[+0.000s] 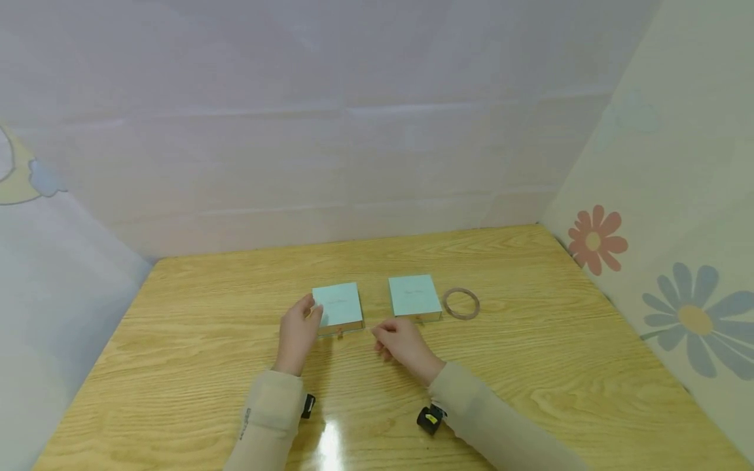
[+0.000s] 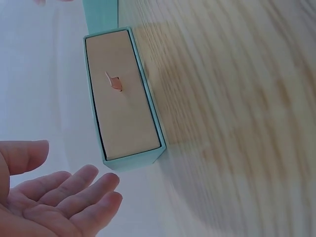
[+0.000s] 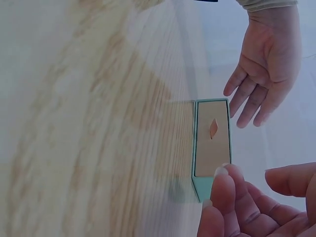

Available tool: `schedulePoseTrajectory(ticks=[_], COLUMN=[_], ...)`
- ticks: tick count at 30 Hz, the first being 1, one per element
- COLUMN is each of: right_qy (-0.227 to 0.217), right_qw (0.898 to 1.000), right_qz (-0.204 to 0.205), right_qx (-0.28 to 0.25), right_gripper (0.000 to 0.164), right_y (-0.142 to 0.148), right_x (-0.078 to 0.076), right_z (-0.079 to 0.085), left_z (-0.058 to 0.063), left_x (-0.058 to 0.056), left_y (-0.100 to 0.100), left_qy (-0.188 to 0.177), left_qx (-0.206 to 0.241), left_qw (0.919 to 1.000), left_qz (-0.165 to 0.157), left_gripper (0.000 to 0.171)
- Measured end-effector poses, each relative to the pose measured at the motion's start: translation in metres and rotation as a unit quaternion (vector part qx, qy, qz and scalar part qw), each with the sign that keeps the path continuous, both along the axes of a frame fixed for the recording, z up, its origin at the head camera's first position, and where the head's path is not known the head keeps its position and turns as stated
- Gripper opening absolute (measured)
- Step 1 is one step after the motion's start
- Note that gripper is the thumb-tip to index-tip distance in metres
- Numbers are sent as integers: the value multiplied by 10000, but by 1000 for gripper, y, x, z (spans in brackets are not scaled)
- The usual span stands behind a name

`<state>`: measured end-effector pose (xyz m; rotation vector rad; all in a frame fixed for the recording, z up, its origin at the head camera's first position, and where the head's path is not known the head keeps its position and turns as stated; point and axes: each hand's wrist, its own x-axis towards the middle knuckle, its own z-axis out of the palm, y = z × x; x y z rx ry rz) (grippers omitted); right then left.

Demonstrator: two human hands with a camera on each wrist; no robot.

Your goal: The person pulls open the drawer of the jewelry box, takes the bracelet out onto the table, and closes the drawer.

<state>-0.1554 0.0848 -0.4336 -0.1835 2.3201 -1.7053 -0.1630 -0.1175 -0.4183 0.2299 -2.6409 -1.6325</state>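
A pale turquoise drawer box [image 1: 337, 302] lies flat on the table, its beige front bearing a small orange ribbon tab [image 2: 116, 84]. My left hand [image 1: 298, 335] is at the left side of this box, thumb overlapping its edge in the head view. In the left wrist view its fingers [image 2: 81, 192] are relaxed and stand apart from the thumb, holding nothing. Just off the box's front right corner hovers my right hand [image 1: 405, 343]. Its fingers [image 3: 223, 192] are loosely curled, with a gap to the thumb and nothing between them.
A second turquoise box [image 1: 415, 294] lies to the right, behind my right hand. Beside it is a brownish ring [image 1: 462, 317], like a bangle. The wooden table [image 1: 206, 307] meets a pale curtain [image 1: 353, 163] at the back and a flower-printed one on the right.
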Motion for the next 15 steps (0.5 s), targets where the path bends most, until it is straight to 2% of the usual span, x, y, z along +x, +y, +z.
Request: schedulePoseTrajectory(ticks=[8, 15], right_qy=[200, 222], right_qw=[9996, 9994], right_qz=[-178, -269], right_qx=[-106, -16], right_gripper=[20, 20], right_y=[7, 12], right_x=[1, 2], right_z=[1, 5], left_z=[-1, 2], left_x=[2, 2], left_y=[5, 7], left_qy=[316, 286], left_qx=[-24, 72], left_qw=[9995, 9996], left_qz=[-4, -41], left_gripper=[44, 44])
